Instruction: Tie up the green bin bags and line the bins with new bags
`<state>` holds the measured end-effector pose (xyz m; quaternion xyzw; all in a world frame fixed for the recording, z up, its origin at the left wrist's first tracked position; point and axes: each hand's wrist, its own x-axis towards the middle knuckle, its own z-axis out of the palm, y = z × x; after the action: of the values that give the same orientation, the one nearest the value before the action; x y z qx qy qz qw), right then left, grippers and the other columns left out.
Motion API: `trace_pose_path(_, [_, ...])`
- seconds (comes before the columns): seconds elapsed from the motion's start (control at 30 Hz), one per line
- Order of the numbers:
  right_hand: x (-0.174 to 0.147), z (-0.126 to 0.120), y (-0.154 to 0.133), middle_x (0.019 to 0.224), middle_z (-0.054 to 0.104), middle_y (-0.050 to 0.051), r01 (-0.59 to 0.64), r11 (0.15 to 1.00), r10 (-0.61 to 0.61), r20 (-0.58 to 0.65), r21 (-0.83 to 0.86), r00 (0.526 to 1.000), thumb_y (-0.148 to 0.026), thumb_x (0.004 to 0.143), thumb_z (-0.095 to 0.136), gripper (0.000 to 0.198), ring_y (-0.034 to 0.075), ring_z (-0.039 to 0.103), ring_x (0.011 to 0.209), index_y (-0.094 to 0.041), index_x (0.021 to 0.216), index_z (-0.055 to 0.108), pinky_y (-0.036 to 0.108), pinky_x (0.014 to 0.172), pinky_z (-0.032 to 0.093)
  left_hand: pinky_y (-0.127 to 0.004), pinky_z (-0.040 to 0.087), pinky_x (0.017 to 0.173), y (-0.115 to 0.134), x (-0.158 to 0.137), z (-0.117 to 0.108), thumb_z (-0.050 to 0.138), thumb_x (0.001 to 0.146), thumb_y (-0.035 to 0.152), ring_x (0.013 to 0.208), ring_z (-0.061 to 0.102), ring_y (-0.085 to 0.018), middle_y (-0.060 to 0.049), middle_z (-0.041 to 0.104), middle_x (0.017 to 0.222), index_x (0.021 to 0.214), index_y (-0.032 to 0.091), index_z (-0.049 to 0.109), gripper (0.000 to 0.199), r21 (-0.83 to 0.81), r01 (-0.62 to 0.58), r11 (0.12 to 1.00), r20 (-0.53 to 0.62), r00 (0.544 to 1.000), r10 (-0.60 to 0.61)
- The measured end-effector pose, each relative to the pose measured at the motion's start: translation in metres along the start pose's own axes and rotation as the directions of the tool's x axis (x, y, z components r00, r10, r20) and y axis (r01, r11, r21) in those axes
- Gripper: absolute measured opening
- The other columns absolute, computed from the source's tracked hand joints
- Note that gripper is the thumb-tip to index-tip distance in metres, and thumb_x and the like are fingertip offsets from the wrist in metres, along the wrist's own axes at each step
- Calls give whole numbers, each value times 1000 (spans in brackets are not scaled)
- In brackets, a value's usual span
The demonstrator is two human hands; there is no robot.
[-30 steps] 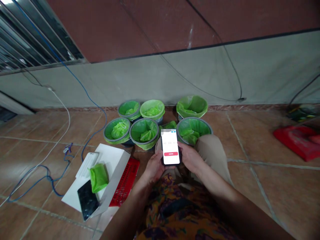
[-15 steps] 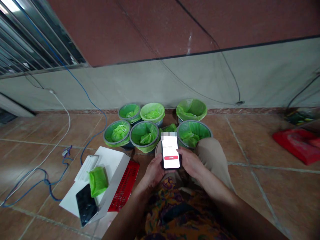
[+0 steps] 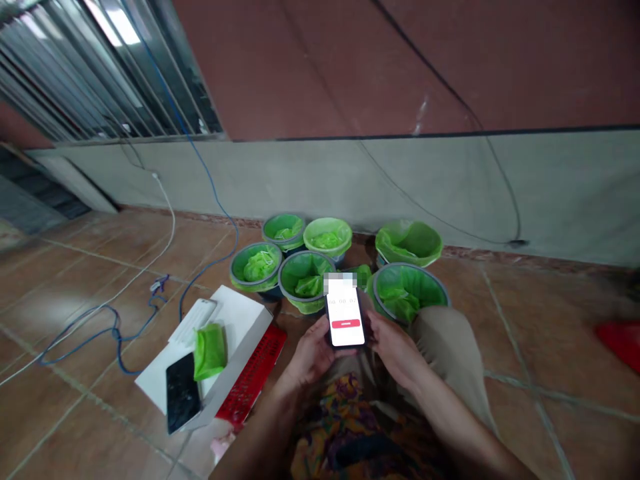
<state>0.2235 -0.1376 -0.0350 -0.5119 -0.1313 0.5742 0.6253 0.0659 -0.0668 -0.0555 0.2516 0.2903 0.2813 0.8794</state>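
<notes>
A smartphone [image 3: 346, 333] is upright between my hands, its bright screen showing a running timer and a red button. My left hand [image 3: 314, 352] grips its lower left side, with fingers passing underneath. Along the right edge lies my right hand [image 3: 395, 343], its fingertips partly hidden behind the phone. Just beyond stand several grey-rimmed bins with green liners, among them the bin nearest my right knee [image 3: 434, 288] and one behind the phone's left side [image 3: 290, 293]. Crumpled green plastic lies inside them.
To the left, a white box [image 3: 245, 310] carries a folded green packet [image 3: 210, 350], a dark tablet-like device [image 3: 183, 393] and a white item [image 3: 194, 320]. A red basket [image 3: 255, 373] sits beside it. Blue cable [image 3: 117, 333] loops over the tiles; a red object [image 3: 620, 343] lies far right.
The view has swung left and up, so the bins and box appear further right. My right thumb has come off the phone screen. The timer has advanced by about a second.
</notes>
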Motion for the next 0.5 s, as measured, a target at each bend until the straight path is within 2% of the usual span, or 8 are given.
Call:
trace_pose_path(0.13, [-3, 2, 2, 114, 72, 8, -7, 985, 10, 19, -171, 1000, -52, 75, 73, 48, 22, 63, 105, -23, 112, 71, 30, 81, 49, -40, 61, 77, 23, -7, -25, 64, 88, 40, 101, 68, -28, -13, 68, 120, 122, 18, 62, 41, -41, -116, 992, -81, 990, 112])
trace_pose_path(0.3, [-1, 6, 11, 111, 73, 8, -4, 948, 10, 18, -318, 1000, -55, 70, 76, 49, 22, 64, 103, -23, 107, 74, 29, 79, 51, -37, 61, 77, 51, -18, -82, 61, 90, 32, 96, 70, -23, -10, 71, 117, 127, 17, 58, 39, -96, -306, 947, -234, 932, 277])
trace_pose_path(0.37, [1, 5, 15, 108, 73, 8, -7, 939, 12, 12, -345, 1000, -56, 68, 78, 49, 23, 65, 101, -22, 104, 75, 28, 78, 52, -35, 62, 74, 58, -21, -109, 60, 91, 30, 90, 72, -22, -10, 73, 109, 126, 15, 57, 39, -115, -344, 932, -330, 898, 290])
trace_pose_path(0.5, [5, 1, 20, 102, 74, 8, -20, 933, 18, -8, -361, 1000, -56, 65, 80, 51, 22, 66, 95, -21, 102, 75, 28, 74, 53, -31, 62, 70, 65, -22, -156, 57, 92, 27, 82, 73, -20, -9, 74, 99, 129, 12, 54, 40, -167, -357, 919, -494, 837, 236])
